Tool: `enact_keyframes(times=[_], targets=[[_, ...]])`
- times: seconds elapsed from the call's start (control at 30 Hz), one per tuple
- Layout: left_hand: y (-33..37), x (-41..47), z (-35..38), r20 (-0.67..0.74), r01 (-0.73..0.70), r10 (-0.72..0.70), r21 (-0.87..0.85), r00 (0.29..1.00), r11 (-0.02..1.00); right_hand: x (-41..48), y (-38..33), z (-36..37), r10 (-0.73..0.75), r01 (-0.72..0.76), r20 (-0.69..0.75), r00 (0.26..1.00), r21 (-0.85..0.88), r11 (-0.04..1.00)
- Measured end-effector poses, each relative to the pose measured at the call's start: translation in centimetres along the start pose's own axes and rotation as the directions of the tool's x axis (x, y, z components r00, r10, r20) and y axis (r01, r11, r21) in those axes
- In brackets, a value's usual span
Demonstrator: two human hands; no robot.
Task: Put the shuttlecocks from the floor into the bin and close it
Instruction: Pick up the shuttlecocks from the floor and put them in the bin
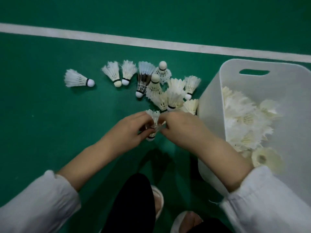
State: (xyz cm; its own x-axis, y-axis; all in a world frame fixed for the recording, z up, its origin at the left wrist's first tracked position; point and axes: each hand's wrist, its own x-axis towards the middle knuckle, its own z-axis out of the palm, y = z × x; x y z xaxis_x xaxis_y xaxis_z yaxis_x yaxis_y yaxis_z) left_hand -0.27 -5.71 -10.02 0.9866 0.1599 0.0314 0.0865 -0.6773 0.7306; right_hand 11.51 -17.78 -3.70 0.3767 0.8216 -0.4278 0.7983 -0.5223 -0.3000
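1. The left hand (127, 130) has its fingers (143, 117) curled round a white feather shuttlecock with a black band above its cork (154, 121), grasping it with the cork end pointing back towards the person.
2. The right hand (181, 128) meets it from the other side. Its fingers (165, 117) are curled and pinch the feathers of the same shuttlecock, so the two sets of fingers nearly touch. The part between them is blurred.
3. Just beyond the fingers, a heap of white and cream shuttlecocks (168, 93) lies on the green court floor (50, 123), several overlapping. One dark-feathered shuttlecock (143, 81) lies at its left edge.
4. Farther out, beyond the left fingers, a pair of shuttlecocks (117, 74) lies side by side. A lone shuttlecock (77, 80) lies well apart from them, farther left.
5. A white plastic bin (210, 98) stands just to the right of the right fingers, open at the top, with a handle slot in its far wall. Many feather shuttlecocks in the bin (244, 121) are piled together.
6. A white painted line (117, 38) crosses the floor well beyond the fingers.
7. Behind the fingers show white sleeves (42, 199), black trousers (131, 207) and pale slippers (158, 200).
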Motion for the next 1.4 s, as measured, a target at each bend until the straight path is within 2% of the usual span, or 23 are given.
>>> enact_keyframes(times=[0.13, 0.2, 0.27, 0.33, 0.43, 0.53, 0.63, 0.83, 0.93, 1.0, 1.1, 1.27, 1.4], targets=[[-1.6, -0.3, -1.0, -0.033, 0.032, -0.033, -0.047, 0.999, 0.998, 2.3, -1.5, 1.6, 0.007, -0.002, -0.062, 0.998, 0.093, 0.996], [-2.7, -0.3, -1.5, -0.128, 0.133, -0.149, -0.124, 0.981, 0.983, 3.3, -2.0, 2.8, 0.042, -0.024, -0.141, 0.989, 0.124, 0.992], [-4.6, -0.1, -2.4, -0.295, 0.300, -0.353, -0.213, 0.888, 0.930, 4.1, -2.4, 3.9, 0.082, -0.052, -0.183, 0.980, 0.163, 0.985], [-7.4, -0.1, -3.7, -0.449, 0.453, -0.513, -0.241, 0.732, 0.858, 4.7, -2.8, 4.8, 0.108, -0.069, -0.196, 0.975, 0.195, 0.978], [-12.2, -0.1, -6.3, -0.600, 0.641, -0.581, -0.143, 0.550, 0.754, 5.2, -3.0, 5.7, 0.130, -0.085, -0.215, 0.968, 0.206, 0.975], [-15.9, 0.0, -8.6, -0.629, 0.752, -0.623, -0.092, 0.465, 0.653, 5.6, -2.9, 6.3, 0.138, -0.103, -0.175, 0.975, 0.197, 0.975], [-17.7, 0.2, -9.3, -0.560, 0.770, -0.720, -0.211, 0.409, 0.602, 5.7, -2.5, 6.3, 0.162, -0.130, -0.143, 0.976, 0.208, 0.969], [-17.1, -0.4, -8.9, -0.470, 0.535, -0.780, -0.568, 0.412, 0.625, 6.0, -2.7, 5.8, 0.169, -0.136, -0.144, 0.975, 0.213, 0.968], [-15.4, -0.2, -8.3, -0.416, 0.448, -0.782, -0.652, 0.464, 0.612, 6.1, -3.0, 5.5, 0.174, -0.123, -0.198, 0.965, 0.242, 0.962], [-14.7, 0.2, -7.9, -0.405, 0.456, -0.764, -0.627, 0.502, 0.632, 6.1, -3.1, 5.1, 0.179, -0.116, -0.233, 0.956, 0.261, 0.958], [-14.0, 1.5, -7.9, -0.422, 0.569, -0.737, -0.468, 0.529, 0.676, 6.3, -2.9, 4.9, 0.172, -0.095, -0.257, 0.951, 0.289, 0.953], [-13.1, 5.9, -8.9, -0.253, 0.688, -0.722, -0.221, 0.644, 0.691, 6.7, -2.4, 4.4, 0.205, -0.074, -0.223, 0.953, 0.484, 0.872], [-13.3, 7.6, -8.7, -0.170, 0.700, -0.717, -0.156, 0.676, 0.697, 6.3, -2.1, 4.1, 0.216, -0.063, -0.210, 0.953, 0.563, 0.824]])
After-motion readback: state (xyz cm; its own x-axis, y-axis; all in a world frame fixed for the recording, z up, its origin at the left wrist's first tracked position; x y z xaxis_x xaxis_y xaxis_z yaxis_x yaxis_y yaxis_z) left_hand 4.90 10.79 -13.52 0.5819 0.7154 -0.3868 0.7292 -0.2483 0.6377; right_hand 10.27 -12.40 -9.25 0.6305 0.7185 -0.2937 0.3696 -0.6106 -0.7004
